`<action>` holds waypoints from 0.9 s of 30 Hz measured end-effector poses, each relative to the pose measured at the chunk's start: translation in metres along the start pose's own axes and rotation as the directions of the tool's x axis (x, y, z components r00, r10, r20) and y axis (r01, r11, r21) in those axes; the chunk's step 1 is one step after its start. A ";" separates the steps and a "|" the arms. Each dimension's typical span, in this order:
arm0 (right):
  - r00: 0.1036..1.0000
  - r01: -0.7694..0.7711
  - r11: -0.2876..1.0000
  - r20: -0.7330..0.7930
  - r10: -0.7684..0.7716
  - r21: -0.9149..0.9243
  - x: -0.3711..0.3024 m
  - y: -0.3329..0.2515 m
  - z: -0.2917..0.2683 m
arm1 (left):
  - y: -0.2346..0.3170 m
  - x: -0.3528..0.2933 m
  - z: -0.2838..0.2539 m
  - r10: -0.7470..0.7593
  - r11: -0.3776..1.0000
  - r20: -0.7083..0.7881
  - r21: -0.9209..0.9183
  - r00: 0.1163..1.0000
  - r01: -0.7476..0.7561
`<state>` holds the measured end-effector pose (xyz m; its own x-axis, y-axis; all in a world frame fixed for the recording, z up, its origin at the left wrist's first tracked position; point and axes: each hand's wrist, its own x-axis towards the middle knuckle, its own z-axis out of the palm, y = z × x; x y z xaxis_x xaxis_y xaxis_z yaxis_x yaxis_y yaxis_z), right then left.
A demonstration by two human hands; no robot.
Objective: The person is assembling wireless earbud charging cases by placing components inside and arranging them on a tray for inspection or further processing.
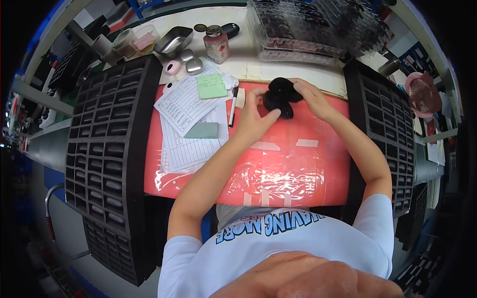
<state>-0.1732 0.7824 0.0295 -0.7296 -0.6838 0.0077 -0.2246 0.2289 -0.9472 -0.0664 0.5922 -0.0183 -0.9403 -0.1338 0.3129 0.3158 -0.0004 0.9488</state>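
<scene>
At the far edge of the red work mat (303,169), both of my hands are closed around a cluster of glossy black rounded cases (282,88). My left hand (254,116) holds the cluster from the left, its thumb on the near side. My right hand (314,102) grips it from the right, with fingers over the far edge. The dark pieces overlap, so I cannot tell how they join. Left of my left hand lie a black-and-white marker (232,110) and a small cream block (241,98).
Printed sheets (184,107) with a green note pad (211,86) and a grey-green block (202,130) cover the mat's left. Black foam trays (107,129) flank both sides. Behind stand a pink-labelled bottle (216,45), a metal tray (174,40) and stacked clear trays (298,32).
</scene>
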 end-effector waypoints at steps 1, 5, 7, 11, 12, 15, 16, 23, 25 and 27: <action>0.999 0.037 0.995 -0.004 -0.037 -0.088 0.004 0.005 -0.004 | 0.000 -0.001 -0.001 0.006 1.000 0.003 -0.007 1.000 -0.006; 0.954 0.257 0.761 0.283 -0.100 -0.596 0.033 -0.032 -0.005 | -0.003 -0.006 -0.007 0.021 0.830 0.066 0.555 0.998 -0.054; 0.972 0.234 0.736 0.178 -0.155 -0.635 0.066 -0.069 -0.005 | -0.006 -0.006 -0.013 -0.006 0.826 0.056 0.563 0.998 -0.027; 0.722 0.389 0.131 0.214 -0.657 -0.912 0.191 -0.077 -0.076 | -0.009 -0.005 -0.014 0.101 0.784 0.057 0.611 0.993 -0.115; 0.869 0.214 0.453 -0.042 -0.492 -0.865 0.222 -0.082 -0.081 | -0.005 -0.006 -0.016 0.100 0.781 0.050 0.615 0.994 -0.110; 0.690 0.015 -0.023 0.027 -0.724 -1.000 0.298 -0.026 -0.166 | 0.014 0.002 0.003 0.229 0.816 -0.007 0.547 0.973 -0.188; 0.684 0.041 -0.012 0.037 -0.729 -0.999 0.311 -0.024 -0.155 | 0.013 0.002 -0.004 0.223 0.808 -0.026 0.564 0.974 -0.170; 0.954 0.196 0.342 0.099 -0.283 -0.919 0.345 -0.031 -0.141 | 0.016 0.003 -0.026 0.219 0.855 -0.137 0.504 0.966 -0.123; 0.955 0.219 0.409 0.108 -0.278 -0.886 0.351 -0.026 -0.171 | 0.016 0.004 -0.022 0.230 0.863 -0.123 0.484 0.966 -0.144; 0.881 0.245 0.310 0.078 -0.468 -0.918 0.353 -0.018 -0.201 | 0.018 0.005 -0.019 0.239 0.870 -0.117 0.466 0.964 -0.159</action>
<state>-0.5567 0.6757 0.1138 -0.4874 -0.7629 0.4248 -0.8420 0.5395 0.0027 -0.0631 0.5722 -0.0009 -0.8160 -0.2450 0.5236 0.3656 0.4828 0.7957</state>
